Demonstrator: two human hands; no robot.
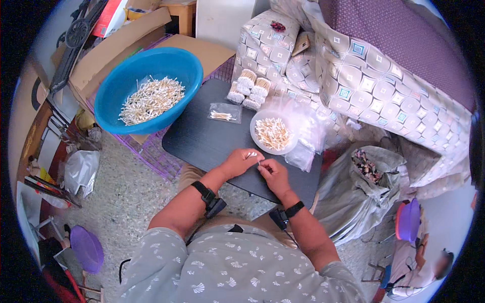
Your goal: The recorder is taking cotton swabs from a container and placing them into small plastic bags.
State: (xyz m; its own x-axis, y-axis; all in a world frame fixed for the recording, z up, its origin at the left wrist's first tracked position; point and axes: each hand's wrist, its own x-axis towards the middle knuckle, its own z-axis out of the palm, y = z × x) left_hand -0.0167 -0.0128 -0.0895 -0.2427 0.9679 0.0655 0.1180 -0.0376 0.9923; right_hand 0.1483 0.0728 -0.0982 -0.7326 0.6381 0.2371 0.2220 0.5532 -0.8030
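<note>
Over the near edge of the black tabletop, my left hand is closed around a few cotton swabs, their white tips showing at the fingers. My right hand pinches a thin white swab end close beside it, the fingertips of both hands nearly touching. Just beyond them stands a white bowl of loose cotton swabs. A small clear bag with several swabs lies farther back on the tabletop. Bundles of packed swabs are stacked at the far edge.
A large blue basin heaped with swabs stands at the far left on cardboard and a purple rack. Clear plastic bags lie right of the bowl. A grey sack and a covered sofa are to the right. Another person sits lower right.
</note>
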